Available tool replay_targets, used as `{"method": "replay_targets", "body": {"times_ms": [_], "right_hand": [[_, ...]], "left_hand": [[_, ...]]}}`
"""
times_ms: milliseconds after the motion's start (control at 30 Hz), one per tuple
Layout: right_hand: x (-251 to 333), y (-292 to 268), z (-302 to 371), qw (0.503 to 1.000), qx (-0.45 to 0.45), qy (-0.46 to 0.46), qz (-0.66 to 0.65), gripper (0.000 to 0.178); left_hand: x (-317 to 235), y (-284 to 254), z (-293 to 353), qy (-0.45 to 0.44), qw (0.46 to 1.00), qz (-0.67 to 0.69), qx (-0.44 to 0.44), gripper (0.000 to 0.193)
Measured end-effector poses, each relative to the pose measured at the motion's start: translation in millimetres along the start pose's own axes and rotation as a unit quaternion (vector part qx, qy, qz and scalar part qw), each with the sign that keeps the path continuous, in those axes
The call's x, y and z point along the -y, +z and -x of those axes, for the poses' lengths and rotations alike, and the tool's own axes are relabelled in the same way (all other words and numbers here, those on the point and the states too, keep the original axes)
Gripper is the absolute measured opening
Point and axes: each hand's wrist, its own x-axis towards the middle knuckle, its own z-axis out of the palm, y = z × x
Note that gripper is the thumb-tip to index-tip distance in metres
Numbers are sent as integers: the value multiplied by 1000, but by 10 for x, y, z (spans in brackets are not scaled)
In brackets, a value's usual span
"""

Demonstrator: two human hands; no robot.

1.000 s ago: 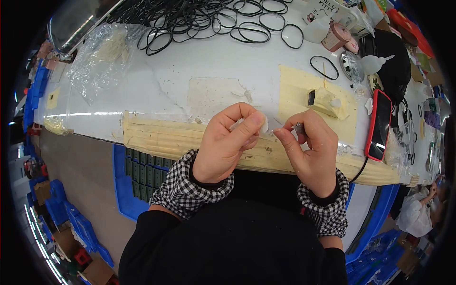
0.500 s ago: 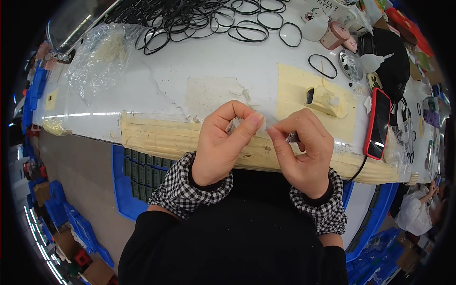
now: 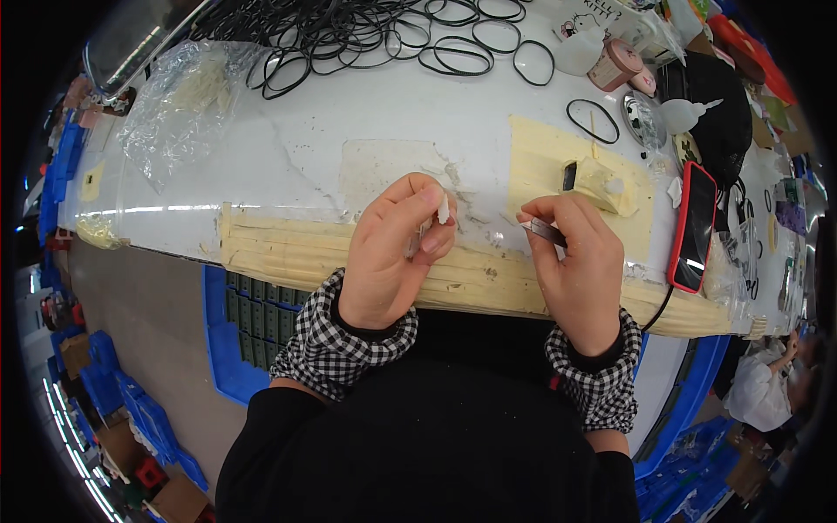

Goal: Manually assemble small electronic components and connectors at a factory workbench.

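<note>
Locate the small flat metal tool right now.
In the head view, the small flat metal tool is held in the right hand, to the right of the small white piece in the left hand.

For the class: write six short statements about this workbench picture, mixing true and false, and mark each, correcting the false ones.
1. The left hand holds a small white piece. True.
2. A red-framed phone lies to the right of the right hand. True.
3. The right hand is empty. False: it holds a thin grey strip.
4. The two hands touch each other. False: they are apart.
5. A pile of black loops lies beyond the hands. True.
6. The sleeve covers are plain white. False: they are black-and-white checked.
</note>
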Motion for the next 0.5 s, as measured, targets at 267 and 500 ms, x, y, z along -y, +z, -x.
{"method": "replay_targets", "body": {"times_ms": [267, 500], "right_hand": [[-11, 119, 9, 995, 44, -20, 87, 23], [129, 10, -53, 997, -47, -56, -22, 22]], "left_hand": [[-28, 12, -41, -38, 988, 147, -34, 13], [35, 131, -8, -75, 997, -5, -12, 22]]}}
